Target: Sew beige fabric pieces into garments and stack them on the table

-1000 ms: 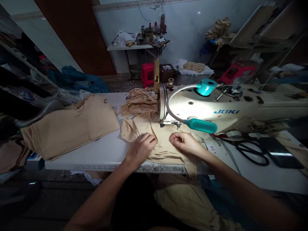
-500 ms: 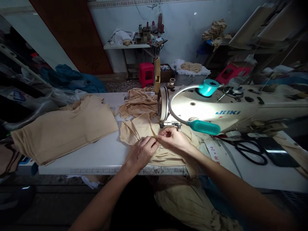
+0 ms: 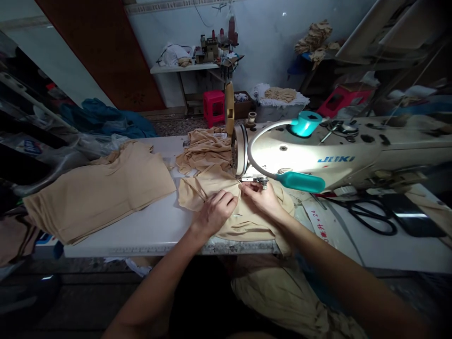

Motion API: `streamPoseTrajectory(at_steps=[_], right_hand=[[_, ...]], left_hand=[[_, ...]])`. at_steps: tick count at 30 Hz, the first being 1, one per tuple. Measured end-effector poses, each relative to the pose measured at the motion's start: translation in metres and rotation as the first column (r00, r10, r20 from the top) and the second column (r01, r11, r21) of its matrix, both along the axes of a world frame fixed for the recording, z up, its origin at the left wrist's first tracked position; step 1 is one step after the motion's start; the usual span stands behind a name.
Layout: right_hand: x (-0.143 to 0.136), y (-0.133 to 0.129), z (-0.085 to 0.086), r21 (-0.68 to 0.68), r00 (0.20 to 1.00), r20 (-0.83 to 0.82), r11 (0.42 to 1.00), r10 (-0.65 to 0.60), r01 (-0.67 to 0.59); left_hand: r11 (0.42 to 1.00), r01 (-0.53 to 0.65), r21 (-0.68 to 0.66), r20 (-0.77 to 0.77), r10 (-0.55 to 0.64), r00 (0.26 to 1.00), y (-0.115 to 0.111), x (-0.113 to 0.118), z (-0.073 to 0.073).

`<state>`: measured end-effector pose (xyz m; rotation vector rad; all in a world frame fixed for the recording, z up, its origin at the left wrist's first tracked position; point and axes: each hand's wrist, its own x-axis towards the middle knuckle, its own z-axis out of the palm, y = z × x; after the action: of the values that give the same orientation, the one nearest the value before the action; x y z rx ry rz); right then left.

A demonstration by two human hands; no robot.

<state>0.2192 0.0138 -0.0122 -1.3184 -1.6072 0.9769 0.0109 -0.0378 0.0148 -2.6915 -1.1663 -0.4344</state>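
Observation:
Beige fabric (image 3: 254, 226) lies bunched on the bed of a white sewing machine (image 3: 300, 155), below its needle area. My left hand (image 3: 218, 211) rests on this fabric with its fingers curled and gripping the cloth. Close to the presser foot, my right hand (image 3: 260, 195) pinches the fabric's edge between thumb and fingers. The needle itself is hidden behind the hand and machine head. A teal lamp (image 3: 302, 182) on a bent white neck lights the spot.
A stack of beige cut pieces (image 3: 102, 188) lies on the left of the table. Crumpled beige cloth (image 3: 205, 150) sits behind the work. To the right are black scissors (image 3: 374, 216) and a dark flat phone-like object (image 3: 413, 214). A pink stool (image 3: 213, 108) stands beyond.
My right hand has moved slightly up toward the presser foot with the fabric's edge. My left hand has shifted a little right and up, apart from the right hand now.

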Motion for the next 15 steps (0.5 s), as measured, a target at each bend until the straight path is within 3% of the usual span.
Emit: streamPoseTrajectory(at_steps=[7, 15], right_hand=[[0.006, 0.004, -0.004, 0.001, 0.998, 0.054, 1.0, -0.015, 0.015], [0.008, 0.013, -0.006, -0.013, 0.995, 0.096, 0.999, 0.042, -0.041]], left_hand=[[0.989, 0.116, -0.095, -0.092, -0.125, 0.988, 0.014, 0.0, 0.01], [0.971, 0.126, -0.205, -0.102, -0.149, 0.984, 0.01, -0.008, 0.013]])
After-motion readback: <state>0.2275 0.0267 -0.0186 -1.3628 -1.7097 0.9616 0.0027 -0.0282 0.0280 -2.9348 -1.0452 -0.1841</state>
